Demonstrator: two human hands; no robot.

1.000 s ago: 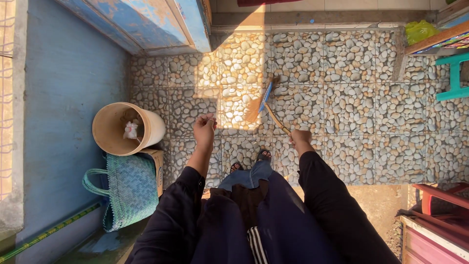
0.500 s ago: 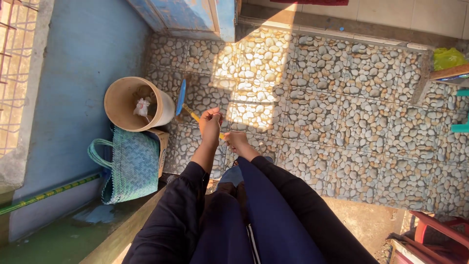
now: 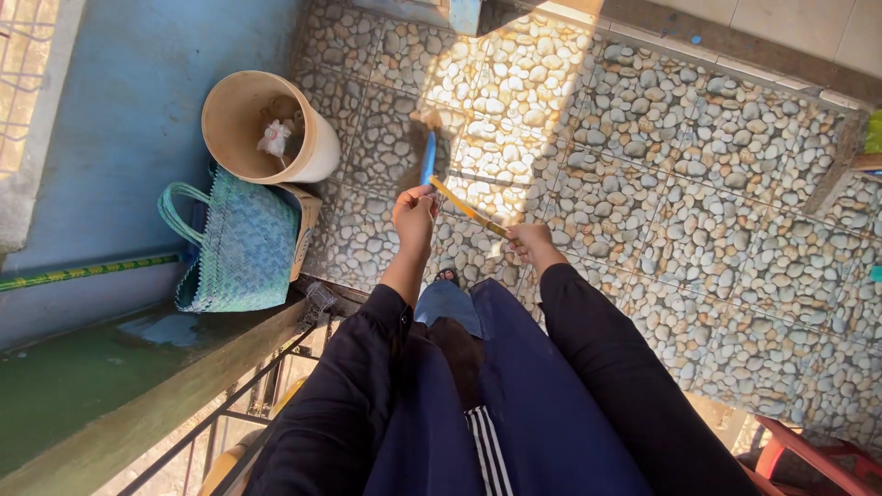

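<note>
Head view: both hands grip a broom (image 3: pixel 457 197). The left hand (image 3: pixel 414 209) is clenched on the yellow handle near the blue neck; the right hand (image 3: pixel 530 242) is closed on the handle's upper end. The broom head rests on the pebble-pattern floor (image 3: pixel 643 184), just right of the tan bin (image 3: pixel 266 129). Judged step: sweeping mid-stroke near the bin; the next move calls for drawing the bristles across the tiles, clear of it. A woven bag (image 3: pixel 234 243) leans just below the bin. The bristles blur in the sun patch, the bin's contents are unclear, and the feet are mostly hidden.
</note>
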